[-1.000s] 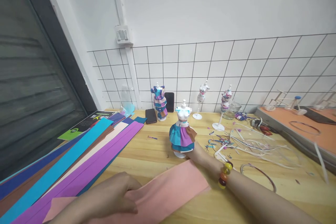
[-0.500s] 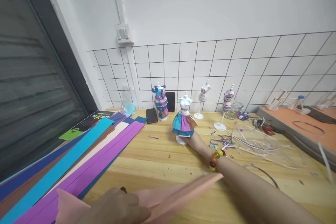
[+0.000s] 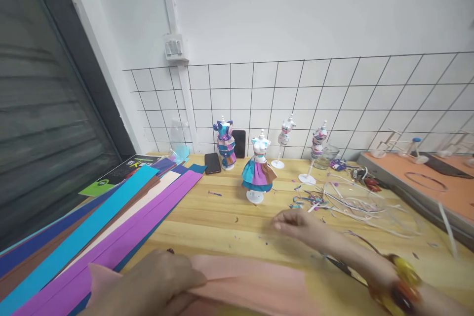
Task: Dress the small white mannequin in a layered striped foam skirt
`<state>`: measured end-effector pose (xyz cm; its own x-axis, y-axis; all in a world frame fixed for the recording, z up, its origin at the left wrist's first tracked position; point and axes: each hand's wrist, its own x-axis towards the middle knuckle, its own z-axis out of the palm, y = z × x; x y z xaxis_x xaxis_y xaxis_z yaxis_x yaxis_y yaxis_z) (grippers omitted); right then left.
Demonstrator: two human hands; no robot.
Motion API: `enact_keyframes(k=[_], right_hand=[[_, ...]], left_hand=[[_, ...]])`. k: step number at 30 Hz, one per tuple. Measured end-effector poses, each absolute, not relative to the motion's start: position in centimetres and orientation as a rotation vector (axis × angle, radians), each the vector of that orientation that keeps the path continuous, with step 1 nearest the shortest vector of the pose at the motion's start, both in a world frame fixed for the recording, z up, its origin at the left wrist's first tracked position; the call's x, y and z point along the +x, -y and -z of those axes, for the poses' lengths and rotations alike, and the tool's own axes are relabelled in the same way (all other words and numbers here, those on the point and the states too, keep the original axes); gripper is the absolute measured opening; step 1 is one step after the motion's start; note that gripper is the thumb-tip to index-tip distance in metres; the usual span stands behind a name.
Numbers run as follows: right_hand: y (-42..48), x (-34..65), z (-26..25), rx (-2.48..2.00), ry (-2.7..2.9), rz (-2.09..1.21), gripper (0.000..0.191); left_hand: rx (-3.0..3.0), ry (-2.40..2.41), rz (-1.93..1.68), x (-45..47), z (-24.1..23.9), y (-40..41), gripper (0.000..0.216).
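A small mannequin in a blue, purple and brown paper dress [image 3: 257, 170] stands free on the wooden table [image 3: 222, 222]. My right hand [image 3: 299, 224] hovers blurred just in front of it, fingers loosely extended and holding nothing; a beaded bracelet [image 3: 402, 281] circles its wrist. My left hand [image 3: 163, 281] rests at the near edge on a folded pink foam sheet [image 3: 255, 281], fingers pressed on the fold.
Long coloured foam strips [image 3: 111, 227] fan over the table's left side. Three more mannequins [image 3: 225, 144] and two phones [image 3: 213, 163] line the wire grid at the back. White strips and scraps [image 3: 355, 200] lie to the right, beside an orange board [image 3: 418, 177].
My right hand has let go of the dressed mannequin, which stands farther back, and has pulled toward me. The pink sheet, lifted half a second ago, lies flat again under my left hand.
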<state>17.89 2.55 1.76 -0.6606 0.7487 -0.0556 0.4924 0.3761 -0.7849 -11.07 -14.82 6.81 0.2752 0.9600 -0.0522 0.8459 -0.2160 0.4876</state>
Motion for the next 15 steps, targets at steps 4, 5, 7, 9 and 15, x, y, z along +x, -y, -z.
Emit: enact_keyframes(k=[4, 5, 7, 9, 15], right_hand=[[4.5, 18.8, -4.8, -0.868, 2.543, -1.094, 0.048], [5.6, 18.8, -5.2, -0.83, 2.602, -1.005, 0.055], [6.8, 18.5, -5.3, -0.793, 2.705, -0.818, 0.048], [6.6, 18.3, -4.7, -0.826, 2.747, -0.642, 0.03], [4.1, 20.1, -3.6, -0.864, 2.704, -0.408, 0.028]], left_hand=[[2.187, -1.549, -0.217, -10.5, -7.4, 13.6, 0.032], [2.194, -1.538, -0.196, -10.4, -7.6, 13.4, 0.033], [2.192, -1.536, -0.186, -10.3, -7.8, 12.9, 0.034], [2.17, -1.569, -0.185, -10.5, -7.9, 12.7, 0.029], [2.006, -1.737, -0.136, -11.5, -5.9, 13.8, 0.04]])
